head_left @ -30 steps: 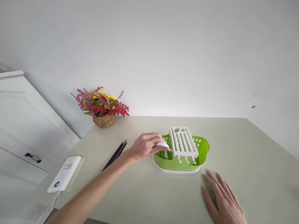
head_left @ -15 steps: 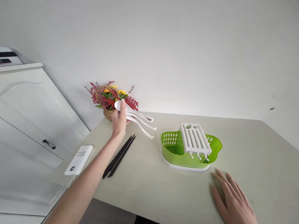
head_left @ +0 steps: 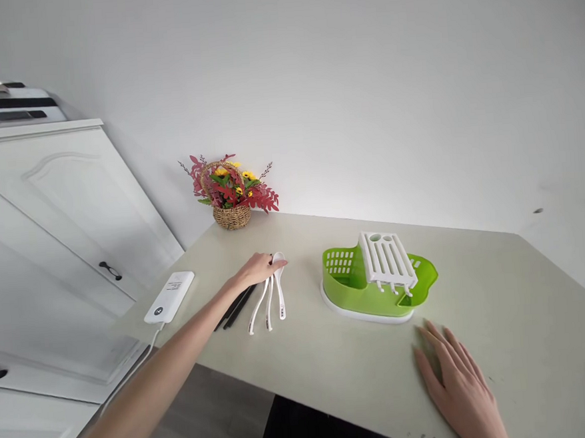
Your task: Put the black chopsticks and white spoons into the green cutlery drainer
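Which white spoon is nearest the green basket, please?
The rightmost spoon, whose bowl shows beside the left hand; the other two spoons have theirs hidden.

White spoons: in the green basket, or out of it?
Out: the white spoons are in the left hand, with tabletop showing between them and the green basket.

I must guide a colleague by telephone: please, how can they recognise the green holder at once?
Find the pale table, then the right hand resting on it. Just beyond that hand stands the green holder; unlike the white spoons at the left hand, it has a pierced wall and a white slatted rack on top.
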Demonstrator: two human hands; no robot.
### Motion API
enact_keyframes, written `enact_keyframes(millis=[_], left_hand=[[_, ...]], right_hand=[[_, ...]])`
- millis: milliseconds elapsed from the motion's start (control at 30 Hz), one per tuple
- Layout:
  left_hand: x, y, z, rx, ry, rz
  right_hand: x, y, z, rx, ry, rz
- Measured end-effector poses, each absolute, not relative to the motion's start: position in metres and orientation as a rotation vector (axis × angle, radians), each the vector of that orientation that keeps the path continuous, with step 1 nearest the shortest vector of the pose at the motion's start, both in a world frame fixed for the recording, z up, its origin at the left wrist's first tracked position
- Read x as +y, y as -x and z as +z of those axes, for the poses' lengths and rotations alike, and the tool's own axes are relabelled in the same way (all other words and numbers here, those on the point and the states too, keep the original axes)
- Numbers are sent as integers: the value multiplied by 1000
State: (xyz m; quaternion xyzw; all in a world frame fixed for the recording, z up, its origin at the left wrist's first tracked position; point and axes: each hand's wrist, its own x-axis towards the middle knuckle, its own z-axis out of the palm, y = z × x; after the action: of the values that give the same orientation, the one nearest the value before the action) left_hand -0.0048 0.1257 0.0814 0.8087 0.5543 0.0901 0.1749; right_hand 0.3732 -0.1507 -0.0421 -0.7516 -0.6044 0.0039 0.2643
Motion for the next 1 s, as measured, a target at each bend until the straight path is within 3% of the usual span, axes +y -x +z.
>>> enact_keyframes(millis=[233, 1000], left_hand=[[127, -4, 64, 1615, -2334, 197], [97, -11, 27, 1774, -2478, 651]], right_hand=[[-151, -373, -41, -1631, 2025, 18], [-152, -370, -35, -1629, 2045, 18]])
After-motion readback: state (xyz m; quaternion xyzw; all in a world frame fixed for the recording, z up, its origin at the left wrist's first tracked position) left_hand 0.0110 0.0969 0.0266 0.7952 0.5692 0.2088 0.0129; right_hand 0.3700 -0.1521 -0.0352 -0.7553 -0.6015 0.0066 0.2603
